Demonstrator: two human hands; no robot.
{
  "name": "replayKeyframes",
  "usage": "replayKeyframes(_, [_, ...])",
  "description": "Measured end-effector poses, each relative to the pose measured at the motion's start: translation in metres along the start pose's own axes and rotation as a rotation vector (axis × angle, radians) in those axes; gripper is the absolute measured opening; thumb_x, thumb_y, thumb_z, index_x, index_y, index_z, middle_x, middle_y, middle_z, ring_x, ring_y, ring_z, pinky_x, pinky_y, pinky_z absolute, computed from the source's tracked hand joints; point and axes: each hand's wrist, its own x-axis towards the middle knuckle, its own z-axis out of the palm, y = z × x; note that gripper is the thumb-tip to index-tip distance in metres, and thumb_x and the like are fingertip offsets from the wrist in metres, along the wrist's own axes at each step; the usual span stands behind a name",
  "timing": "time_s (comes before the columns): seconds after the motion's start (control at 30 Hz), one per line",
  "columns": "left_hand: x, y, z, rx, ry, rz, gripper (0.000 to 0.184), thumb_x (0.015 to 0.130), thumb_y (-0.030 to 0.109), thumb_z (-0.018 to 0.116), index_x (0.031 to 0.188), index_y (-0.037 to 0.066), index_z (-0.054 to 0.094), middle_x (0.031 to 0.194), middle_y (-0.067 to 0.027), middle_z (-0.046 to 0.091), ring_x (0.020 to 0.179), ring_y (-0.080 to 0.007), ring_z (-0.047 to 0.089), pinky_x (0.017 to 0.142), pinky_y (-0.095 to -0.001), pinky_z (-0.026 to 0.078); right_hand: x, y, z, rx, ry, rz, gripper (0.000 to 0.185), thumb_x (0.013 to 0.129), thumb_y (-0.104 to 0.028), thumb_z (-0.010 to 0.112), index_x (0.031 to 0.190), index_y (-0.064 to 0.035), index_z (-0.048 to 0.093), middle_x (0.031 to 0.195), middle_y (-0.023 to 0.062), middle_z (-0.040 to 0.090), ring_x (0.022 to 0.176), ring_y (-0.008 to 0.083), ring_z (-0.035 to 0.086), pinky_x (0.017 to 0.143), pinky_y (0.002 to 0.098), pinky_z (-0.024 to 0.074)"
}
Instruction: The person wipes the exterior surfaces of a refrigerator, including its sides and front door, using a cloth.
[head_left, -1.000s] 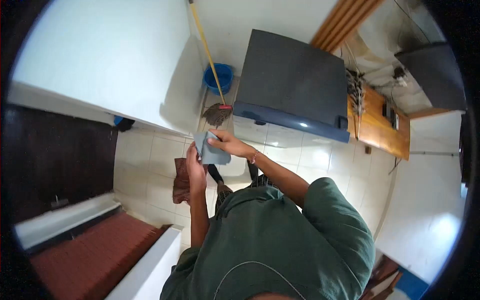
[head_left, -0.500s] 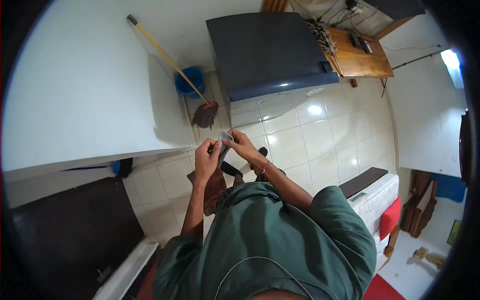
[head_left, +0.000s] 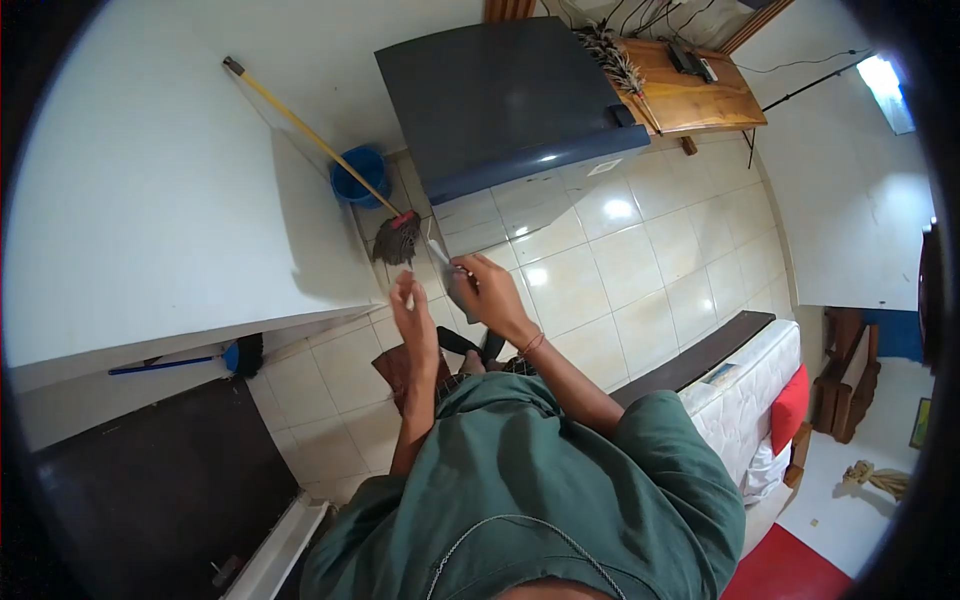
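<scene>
Person's clothing: dark green T-shirt (head_left: pixel 570 460) with loose short sleeves (head_left: pixel 675 445); silvery neck chain (head_left: pixel 519 517); thin reddish bracelet (head_left: pixel 532 345), right wrist (head_left: pixel 521 333); dark shorts (head_left: pixel 515 362), apparently checked.

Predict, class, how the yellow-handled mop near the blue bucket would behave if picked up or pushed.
The mop has a handle that would probably stay stiff, as it looks straight throughout. Its strands would likely flop, being loose and splayed. Pushed sideways, it might topple, since it stands at a slant.

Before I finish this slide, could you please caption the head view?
Right hand grips a grey item, left hand beside it, with a string mop and blue bucket beyond.
</scene>
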Motion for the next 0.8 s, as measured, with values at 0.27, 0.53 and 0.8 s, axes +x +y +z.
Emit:
replayKeyframes(0.27, [-0.016,-0.007,0.012,-1.007,-0.097,-0.567,0.08,0.1,0.072,0.035,0.145,0.008,0.046,0.139,-0.0085,0.055,0.129,-0.0265,0.053,0.111,-0.0425,0.04,0.002,0.02,0.023,0.186,-0.323,-0.163,0.029,0.098,-0.016,0.059,0.123,-0.0017,0.067,0.108,0.0218,0.068,0.094,0.0436,0.066,0.086,0.0469,0.0529])
replayKeyframes(0.53, [0.064,-0.013,0.032,-0.72,0.054,-0.235,0.086,0.101,0.072,0.028,0.156,0.007,0.036,0.153,-0.0101,0.048,0.14,-0.0279,0.046,0.118,-0.0451,0.032,0.1,0.061,-0.019,-0.249,0.25,-0.373,0.045,0.094,-0.014,0.067,0.138,-0.0089,0.058,0.146,0.0164,0.052,0.145,0.0378,0.038,0.117,0.0531,0.0312])
replayKeyframes(0.8, [0.163,-0.029,0.119,0.129,-0.263,0.548,0.075,0.109,0.056,0.019,0.164,0.005,0.009,0.172,-0.0128,0.006,0.158,-0.0282,0.001,0.126,-0.0425,0.001,0.132,0.113,0.017,-0.427,0.243,-0.317,0.045,0.098,-0.015,0.061,0.143,-0.0085,0.054,0.158,0.0128,0.042,0.151,0.0334,0.03,0.123,0.0532,0.0198])
